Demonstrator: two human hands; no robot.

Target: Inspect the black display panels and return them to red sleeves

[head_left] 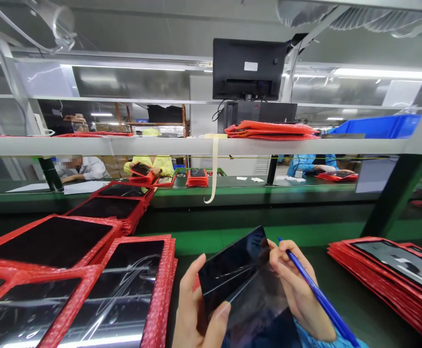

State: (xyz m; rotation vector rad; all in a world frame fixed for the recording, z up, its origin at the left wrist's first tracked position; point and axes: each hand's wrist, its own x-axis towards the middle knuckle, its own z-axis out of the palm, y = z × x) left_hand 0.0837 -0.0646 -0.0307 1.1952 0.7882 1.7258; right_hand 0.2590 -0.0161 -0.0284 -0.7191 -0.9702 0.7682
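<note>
Tilted in front of me is a dark, glossy tablet-like screen panel point(249, 290), with light streaks reflecting on its face. My left hand point(199, 309) grips its left side, thumb on the front and fingers behind. At the upper right edge of the panel is my right hand point(299, 285), its fingertips close against that edge. A slim blue pen-like stick point(315, 295) is held in the same hand, slanting down to the right. Whether the right fingertips also pinch the panel I cannot tell.
Red bubble-wrap sleeves with dark panels point(123, 285) lie stacked at left; another red stack point(392, 280) stands at right. A white shelf rail point(160, 146) crosses ahead, carrying red sleeves point(269, 129), a monitor point(249, 70) and a blue bin point(381, 126). Co-workers sit beyond.
</note>
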